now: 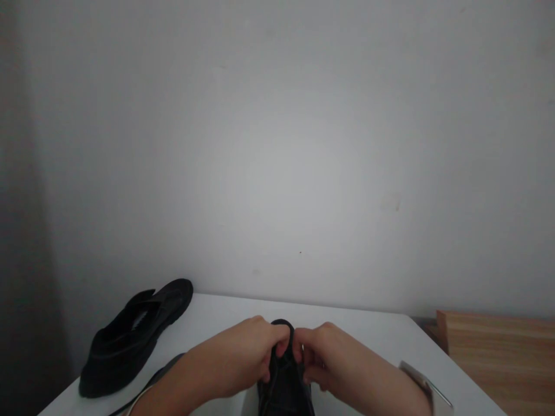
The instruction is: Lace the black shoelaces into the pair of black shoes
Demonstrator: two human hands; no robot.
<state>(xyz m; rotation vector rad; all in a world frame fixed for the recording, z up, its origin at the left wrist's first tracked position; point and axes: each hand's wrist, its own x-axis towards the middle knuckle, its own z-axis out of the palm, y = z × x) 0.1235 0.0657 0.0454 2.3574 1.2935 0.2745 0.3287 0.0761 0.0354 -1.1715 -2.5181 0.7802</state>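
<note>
A black shoe [286, 387] is on the white table at the bottom centre, its lower part cut off by the frame edge. On its left side, my left hand [258, 349] has thumb and fingers closed at the upper edge of the shoe. Opposite it, my right hand [321, 352] pinches the right side of the same edge, fingers curled. The hands are close together, and the exact part gripped is partly hidden by the fingers. A second black shoe [139, 335] lies at the table's left, opening up and unheld.
Partly behind my left forearm lies a flat dark piece [167, 368], its kind unclear. The white table [347, 323] meets a plain pale wall [286, 144]. Wood-grain boards [498, 352] stand beyond the table's right edge. A watch-like band [425, 384] is on my right wrist.
</note>
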